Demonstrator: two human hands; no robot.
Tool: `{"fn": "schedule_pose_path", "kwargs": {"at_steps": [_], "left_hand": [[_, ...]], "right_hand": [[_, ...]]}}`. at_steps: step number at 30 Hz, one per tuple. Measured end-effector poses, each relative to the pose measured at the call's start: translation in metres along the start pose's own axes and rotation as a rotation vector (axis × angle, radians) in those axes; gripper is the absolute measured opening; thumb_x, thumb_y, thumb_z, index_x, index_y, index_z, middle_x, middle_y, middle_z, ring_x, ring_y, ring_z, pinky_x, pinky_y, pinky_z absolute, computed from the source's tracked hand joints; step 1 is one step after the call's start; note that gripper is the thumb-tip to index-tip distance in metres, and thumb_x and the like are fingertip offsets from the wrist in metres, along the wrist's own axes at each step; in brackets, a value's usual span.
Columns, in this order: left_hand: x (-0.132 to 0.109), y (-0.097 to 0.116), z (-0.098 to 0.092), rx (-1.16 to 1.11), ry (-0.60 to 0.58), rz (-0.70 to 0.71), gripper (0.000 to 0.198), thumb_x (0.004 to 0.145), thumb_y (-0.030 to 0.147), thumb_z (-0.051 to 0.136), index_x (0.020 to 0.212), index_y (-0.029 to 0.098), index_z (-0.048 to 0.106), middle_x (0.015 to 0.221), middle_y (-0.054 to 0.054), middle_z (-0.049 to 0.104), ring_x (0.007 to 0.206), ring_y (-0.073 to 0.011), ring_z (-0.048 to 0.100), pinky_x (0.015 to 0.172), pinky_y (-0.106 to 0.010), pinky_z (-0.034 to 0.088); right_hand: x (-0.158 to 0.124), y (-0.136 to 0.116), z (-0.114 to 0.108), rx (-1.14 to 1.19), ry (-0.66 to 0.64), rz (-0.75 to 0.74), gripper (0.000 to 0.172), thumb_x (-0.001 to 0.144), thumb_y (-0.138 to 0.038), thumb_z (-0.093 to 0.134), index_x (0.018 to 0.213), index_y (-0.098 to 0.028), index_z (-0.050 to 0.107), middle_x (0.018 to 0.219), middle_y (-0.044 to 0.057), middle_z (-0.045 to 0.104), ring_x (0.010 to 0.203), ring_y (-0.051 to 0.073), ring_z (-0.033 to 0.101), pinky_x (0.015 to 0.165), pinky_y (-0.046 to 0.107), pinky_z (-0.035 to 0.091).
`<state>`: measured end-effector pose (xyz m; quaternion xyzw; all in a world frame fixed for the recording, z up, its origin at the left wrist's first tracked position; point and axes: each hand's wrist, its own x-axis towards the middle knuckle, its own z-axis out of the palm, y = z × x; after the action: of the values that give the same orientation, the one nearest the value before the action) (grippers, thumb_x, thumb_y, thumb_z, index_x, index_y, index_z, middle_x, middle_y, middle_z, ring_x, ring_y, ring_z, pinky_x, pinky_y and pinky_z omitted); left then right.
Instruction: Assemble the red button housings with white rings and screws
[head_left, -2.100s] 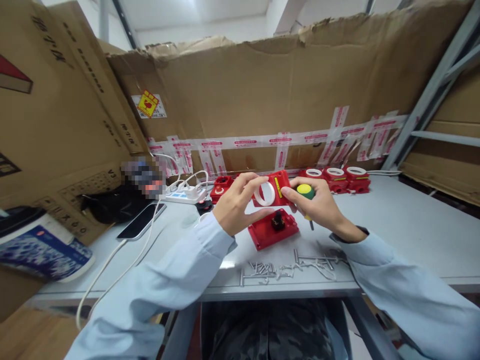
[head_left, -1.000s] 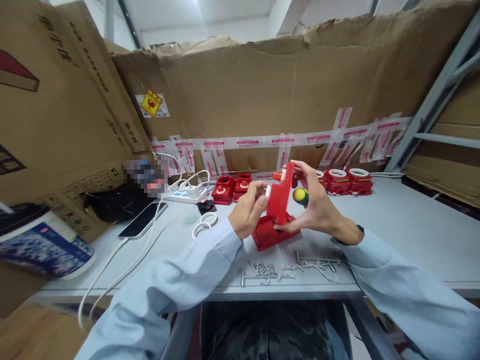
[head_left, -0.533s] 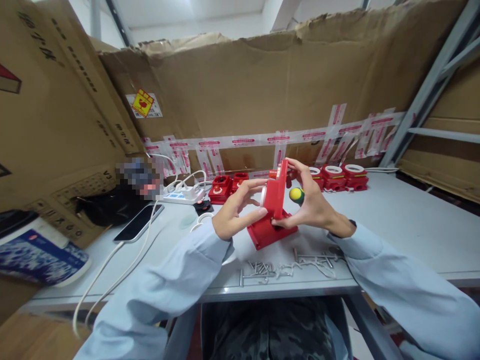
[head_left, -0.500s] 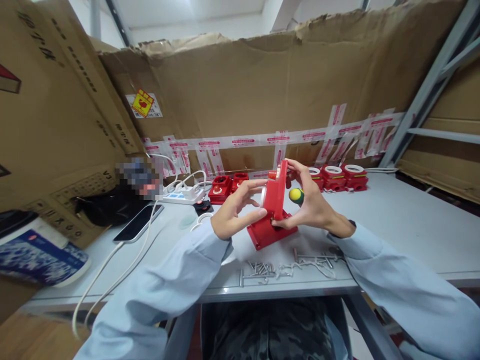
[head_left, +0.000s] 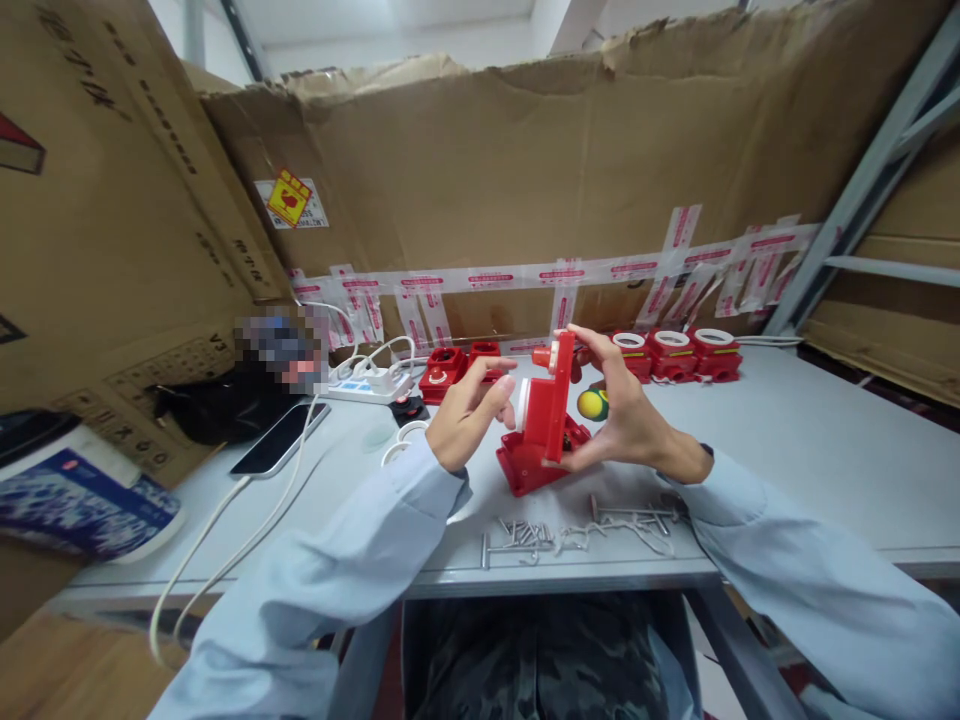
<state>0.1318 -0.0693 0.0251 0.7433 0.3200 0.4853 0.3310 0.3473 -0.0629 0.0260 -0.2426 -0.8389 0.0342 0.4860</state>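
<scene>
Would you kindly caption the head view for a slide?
Right hand holds a red cover over a red base, left hand near the cover's white ring.

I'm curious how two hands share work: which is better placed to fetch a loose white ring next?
Probably the left hand: it looks open and is nearer the loose rings. The right hand holds the red cover and a yellow-green handle.

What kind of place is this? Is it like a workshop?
Probably, yes: it looks like a small workshop bench. Three matching red units stand in a row, loose metal pieces lie near the front edge, and a green-and-yellow tool handle shows by the right hand.
</scene>
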Motion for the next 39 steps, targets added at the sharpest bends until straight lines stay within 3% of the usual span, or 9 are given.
{"fn": "schedule_pose_path", "kwargs": {"at_steps": [4,6,11,14,18,21,25,31,39], "left_hand": [[-0.003,0.002,-0.002,0.029,-0.09,0.262,0.053,0.079,0.03,0.064,0.127,0.023,0.043,0.129,-0.011,0.048,0.118,-0.0247,0.048,0.092,-0.036,0.044],[-0.004,0.001,-0.003,0.008,-0.173,0.332,0.058,0.073,0.021,0.067,0.126,0.024,0.043,0.138,-0.012,0.04,0.127,-0.028,0.04,0.093,-0.036,0.045],[0.0,-0.005,-0.003,0.029,-0.173,0.342,0.051,0.076,0.018,0.066,0.122,0.022,0.046,0.123,-0.012,0.051,0.107,-0.0216,0.054,0.074,-0.027,0.047],[0.0,-0.008,-0.003,0.036,-0.187,0.222,0.046,0.08,0.031,0.063,0.121,0.018,0.046,0.11,-0.011,0.059,0.09,-0.0183,0.059,0.07,-0.028,0.045],[-0.002,-0.008,-0.001,0.006,-0.137,0.01,0.039,0.092,0.044,0.04,0.12,0.017,0.041,0.066,0.001,0.058,0.058,-0.0122,0.054,0.062,-0.027,0.044],[-0.005,-0.007,-0.002,0.055,-0.065,0.096,0.042,0.089,0.042,0.047,0.123,0.02,0.038,0.09,-0.005,0.063,0.079,-0.0165,0.06,0.073,-0.032,0.046],[-0.006,-0.007,-0.002,0.064,-0.152,0.364,0.058,0.071,0.023,0.069,0.122,0.024,0.04,0.135,-0.013,0.041,0.123,-0.0279,0.043,0.09,-0.038,0.044],[-0.003,-0.013,-0.004,0.058,-0.172,0.364,0.055,0.07,0.018,0.07,0.119,0.02,0.045,0.114,-0.012,0.054,0.098,-0.0209,0.056,0.07,-0.028,0.045],[-0.002,-0.013,0.003,-0.226,-0.171,0.028,0.045,0.073,0.04,0.07,0.107,0.016,0.051,0.092,-0.006,0.059,0.077,-0.0137,0.056,0.069,-0.027,0.044]], "right_hand": [[0.001,0.005,0.001,0.073,0.035,0.033,0.125,0.038,-0.047,0.086,0.142,-0.025,0.02,0.139,0.014,0.037,0.121,0.034,0.045,0.097,0.049,0.044],[0.003,0.008,0.0,0.129,0.055,0.052,0.124,0.038,-0.044,0.087,0.141,-0.025,0.021,0.138,0.014,0.038,0.124,0.034,0.043,0.102,0.049,0.04],[0.002,0.009,0.0,0.207,0.004,0.077,0.121,0.038,-0.039,0.088,0.14,-0.024,0.024,0.136,0.014,0.04,0.123,0.032,0.045,0.103,0.047,0.039],[0.0,0.008,0.001,0.199,-0.011,0.087,0.122,0.037,-0.041,0.087,0.14,-0.024,0.024,0.137,0.013,0.039,0.12,0.032,0.046,0.1,0.047,0.041],[0.0,0.005,0.004,0.14,-0.046,0.075,0.123,0.038,-0.046,0.086,0.141,-0.026,0.023,0.134,0.012,0.04,0.108,0.03,0.052,0.093,0.048,0.046],[0.0,0.004,0.005,0.143,-0.058,0.079,0.122,0.039,-0.048,0.085,0.142,-0.025,0.022,0.136,0.013,0.039,0.111,0.031,0.051,0.095,0.048,0.045],[0.001,0.006,0.004,0.193,-0.027,0.103,0.121,0.041,-0.048,0.085,0.141,-0.025,0.021,0.138,0.013,0.038,0.122,0.033,0.044,0.101,0.047,0.04],[0.0,0.007,0.003,0.206,-0.066,0.114,0.119,0.04,-0.042,0.086,0.14,-0.025,0.024,0.137,0.013,0.04,0.119,0.032,0.047,0.102,0.047,0.041],[0.001,0.006,0.002,0.121,-0.049,0.041,0.123,0.04,-0.047,0.085,0.142,-0.024,0.021,0.136,0.014,0.039,0.114,0.032,0.05,0.096,0.049,0.045]]}}
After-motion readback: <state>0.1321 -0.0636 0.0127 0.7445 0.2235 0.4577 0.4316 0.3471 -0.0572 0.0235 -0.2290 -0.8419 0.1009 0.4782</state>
